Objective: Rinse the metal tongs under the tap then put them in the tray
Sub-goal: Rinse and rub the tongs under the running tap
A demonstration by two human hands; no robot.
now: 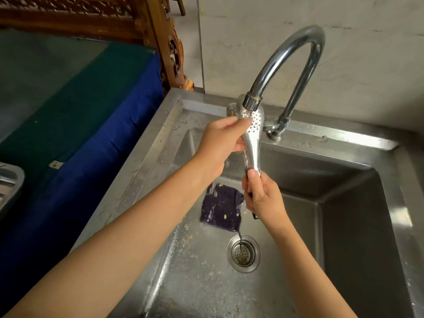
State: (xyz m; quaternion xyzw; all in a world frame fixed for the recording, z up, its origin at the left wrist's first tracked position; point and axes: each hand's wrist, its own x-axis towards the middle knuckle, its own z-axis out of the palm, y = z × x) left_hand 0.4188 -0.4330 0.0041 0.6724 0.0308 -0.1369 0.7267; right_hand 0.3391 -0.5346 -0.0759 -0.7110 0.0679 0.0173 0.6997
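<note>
Both hands (220,143) (263,198) grip tongs (253,136) under tap (296,56), above sink rim (151,154)

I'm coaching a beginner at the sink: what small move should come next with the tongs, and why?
Probably turn the tongs a little under the tap. Their perforated head sits at the spout, pinched by the left hand, while the right hand grips the handle end, so likely only one face is rinsed.
</note>
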